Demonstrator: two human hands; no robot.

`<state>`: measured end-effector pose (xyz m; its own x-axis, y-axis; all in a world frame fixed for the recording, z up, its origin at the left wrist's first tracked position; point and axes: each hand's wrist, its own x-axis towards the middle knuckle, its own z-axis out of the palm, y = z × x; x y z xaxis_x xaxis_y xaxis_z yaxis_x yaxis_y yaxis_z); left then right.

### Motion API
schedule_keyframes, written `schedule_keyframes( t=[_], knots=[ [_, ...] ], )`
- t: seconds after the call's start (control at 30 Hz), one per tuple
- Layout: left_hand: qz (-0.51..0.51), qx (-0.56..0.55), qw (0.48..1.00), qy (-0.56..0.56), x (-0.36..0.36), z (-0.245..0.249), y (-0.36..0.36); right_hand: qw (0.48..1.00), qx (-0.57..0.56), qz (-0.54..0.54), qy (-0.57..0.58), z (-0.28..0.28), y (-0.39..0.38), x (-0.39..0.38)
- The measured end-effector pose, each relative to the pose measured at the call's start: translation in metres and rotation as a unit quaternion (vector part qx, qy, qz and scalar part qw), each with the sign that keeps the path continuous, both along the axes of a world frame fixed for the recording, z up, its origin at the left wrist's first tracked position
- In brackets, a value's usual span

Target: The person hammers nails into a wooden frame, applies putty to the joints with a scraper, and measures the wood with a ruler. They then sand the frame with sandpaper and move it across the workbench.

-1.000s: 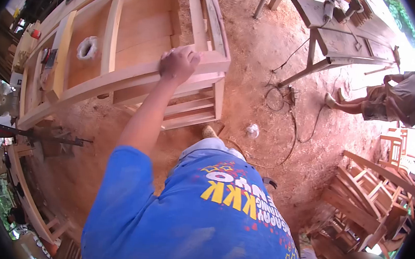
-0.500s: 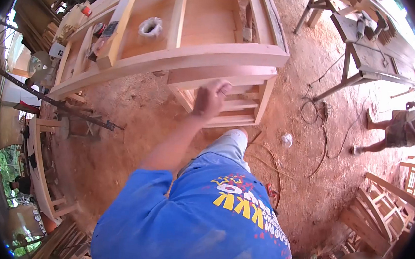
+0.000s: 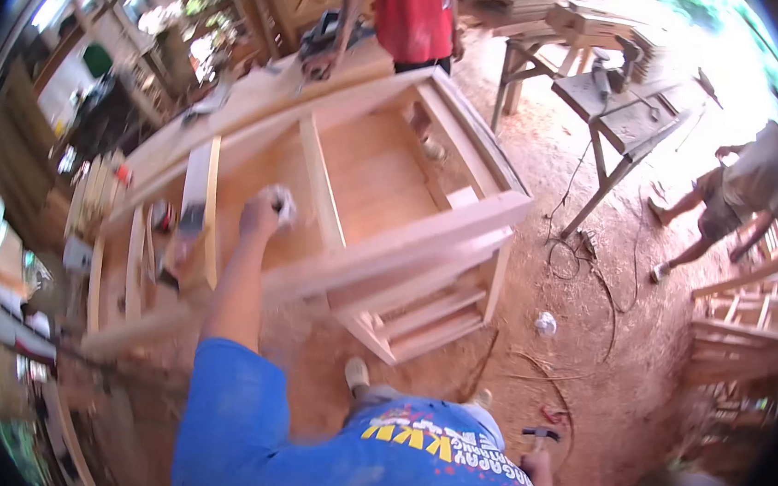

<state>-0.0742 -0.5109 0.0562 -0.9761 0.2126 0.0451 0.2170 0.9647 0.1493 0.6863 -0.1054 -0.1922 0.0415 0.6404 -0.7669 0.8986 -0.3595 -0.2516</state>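
My left hand (image 3: 260, 215) reaches over the wooden frame (image 3: 370, 252) to a small white container (image 3: 283, 204), perhaps plastic-wrapped, with a dark opening. It touches or nearly touches the container; its fingertips are hidden there and blurred. Low at the right, beside my blue shirt, my right hand (image 3: 538, 463) is closed around the handle of a hammer (image 3: 541, 433). The large frame has crosspieces and a plywood panel (image 3: 368, 162). A smaller slatted wooden piece (image 3: 429, 316) stands on the ground against its near side.
A person in a red shirt (image 3: 415, 18) stands behind the frame, one hand on a tool. Another person (image 3: 732, 180) is at the right. A workbench (image 3: 618, 110) holds tools. Cords (image 3: 610, 309) and a white crumpled thing (image 3: 545, 323) lie on the dirt. Wooden furniture (image 3: 741, 339) stands at right.
My left hand has moved from above the slatted piece, forward and left to the white container. My right hand with the hammer has come into view. The camera has tilted up.
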Motion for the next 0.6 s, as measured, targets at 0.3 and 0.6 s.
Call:
schedule_keyframes(
  t=[0.3,0.6],
  knots=[
    [-0.043,-0.127,0.984,-0.118,-0.132,-0.084,-0.040,0.998,-0.032,-0.007,-0.046,0.006,-0.183,-0.099],
    [-0.170,-0.145,0.968,-0.116,-0.093,-0.025,-0.032,0.976,-0.073,0.184,-0.089,-0.050,-0.228,-0.077]
  ],
)
